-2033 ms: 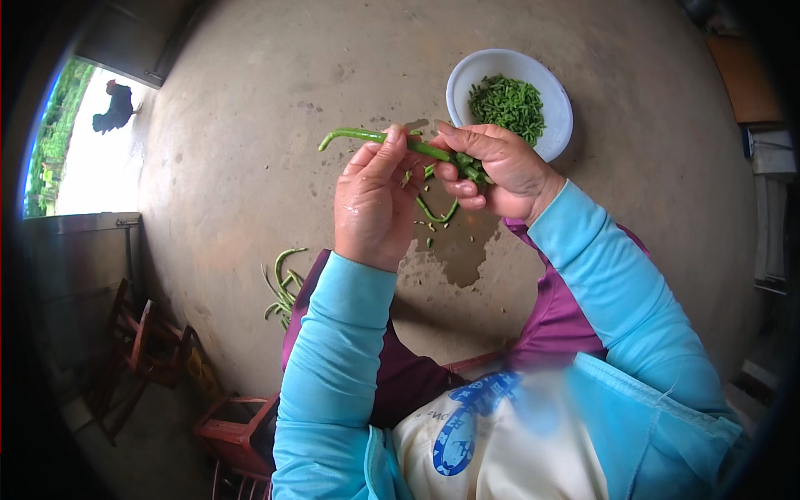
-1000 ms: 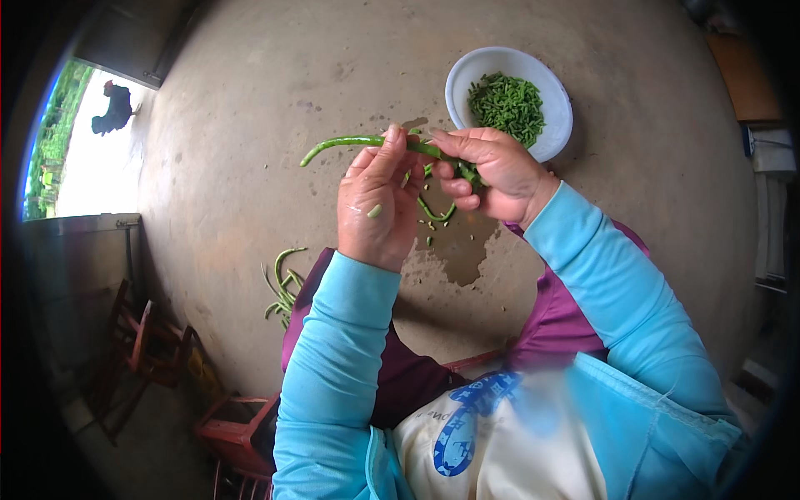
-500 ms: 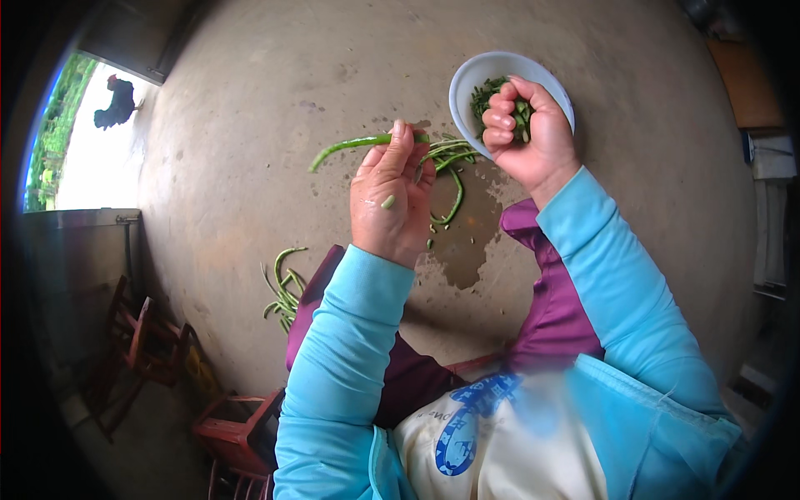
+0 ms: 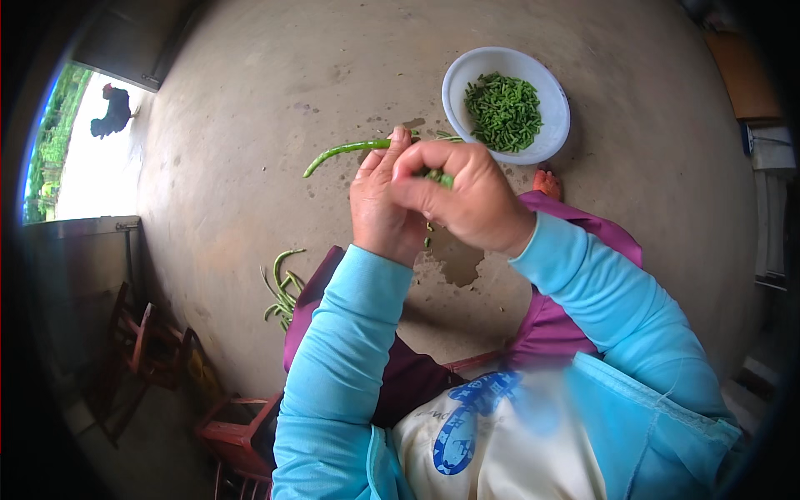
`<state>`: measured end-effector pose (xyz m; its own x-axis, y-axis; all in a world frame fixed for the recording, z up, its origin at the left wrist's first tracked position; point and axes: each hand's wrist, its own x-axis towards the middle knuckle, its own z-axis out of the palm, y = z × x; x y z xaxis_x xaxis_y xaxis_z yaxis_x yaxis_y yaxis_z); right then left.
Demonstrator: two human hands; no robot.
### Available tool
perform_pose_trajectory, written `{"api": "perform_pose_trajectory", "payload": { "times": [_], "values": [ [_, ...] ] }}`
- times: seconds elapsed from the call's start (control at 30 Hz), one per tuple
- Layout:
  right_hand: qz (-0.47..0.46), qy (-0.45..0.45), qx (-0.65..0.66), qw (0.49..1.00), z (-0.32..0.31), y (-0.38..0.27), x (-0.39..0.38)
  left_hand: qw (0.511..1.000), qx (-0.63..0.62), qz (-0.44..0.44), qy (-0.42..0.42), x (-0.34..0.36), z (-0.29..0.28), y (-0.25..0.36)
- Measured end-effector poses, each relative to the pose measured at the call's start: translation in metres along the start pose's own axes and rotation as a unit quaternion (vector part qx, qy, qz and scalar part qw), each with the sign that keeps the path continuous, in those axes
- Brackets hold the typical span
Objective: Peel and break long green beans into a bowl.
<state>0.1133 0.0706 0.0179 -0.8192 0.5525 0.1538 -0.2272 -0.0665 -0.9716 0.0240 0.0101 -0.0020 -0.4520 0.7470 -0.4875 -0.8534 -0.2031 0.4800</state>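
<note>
Pinches a long green bean [image 4: 343, 148] between thumb and fingers of the left hand [image 4: 380, 207], clamped firmly near the fingertips. Holds it up in front of the body, above the grey floor [image 4: 283, 108]. Looks slender and smooth, bright fresh green, with a wet-looking shine along the upper side. Runs out leftward from the thumb almost level, then bows gently downward to a narrow, blunt tip. Disappears on the right behind the hands, with the other end out of sight.

Curls the right hand [image 4: 475, 198] close against the left, slightly blurred, with thumb and forefinger bent round a small gap. Shows a little green in that gap; cannot tell whether gripped there or lying beyond, nor whether the fingers are clamped on anything.

Beyond the hands, on the floor, a white bowl [image 4: 556, 112] with a heap of short green pieces [image 4: 504, 112], duller than the glossy bean. Just past the right knuckles, a few more beans [image 4: 447, 136], mostly hidden. Beside the leg on the left, a loose bunch of long beans [image 4: 285, 287], curved and crossing one another. Below the hands, a dark wet patch [image 4: 461, 263]. Near the bowl, a bare foot [image 4: 547, 183]. In the bright doorway, a black bird [image 4: 112, 111]
</note>
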Motion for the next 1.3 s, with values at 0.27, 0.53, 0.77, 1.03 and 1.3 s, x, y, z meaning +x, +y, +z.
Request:
{"api": "perform_pose_trajectory", "payload": {
  "times": [0.27,0.53,0.77,1.03,1.3],
  "values": [
    [0.234,0.088,0.236,0.939,-0.046,-0.002,0.004,0.998,0.052,-0.028,-0.037,0.002,-0.005,0.013],
    [0.303,0.042,0.242,0.921,-0.034,-0.003,0.007,0.994,0.061,-0.053,-0.076,-0.001,-0.002,0.015],
    [0.343,-0.006,0.268,0.900,-0.032,-0.010,0.007,0.994,0.030,0.002,-0.106,-0.001,-0.001,0.020],
    [0.304,0.039,0.243,0.920,-0.028,0.001,0.008,0.998,0.027,0.000,-0.065,-0.003,0.000,0.013],
    [0.224,0.251,0.386,0.859,-0.067,0.010,0.023,0.994,0.003,0.094,-0.061,0.000,-0.002,0.021]
  ]
}}
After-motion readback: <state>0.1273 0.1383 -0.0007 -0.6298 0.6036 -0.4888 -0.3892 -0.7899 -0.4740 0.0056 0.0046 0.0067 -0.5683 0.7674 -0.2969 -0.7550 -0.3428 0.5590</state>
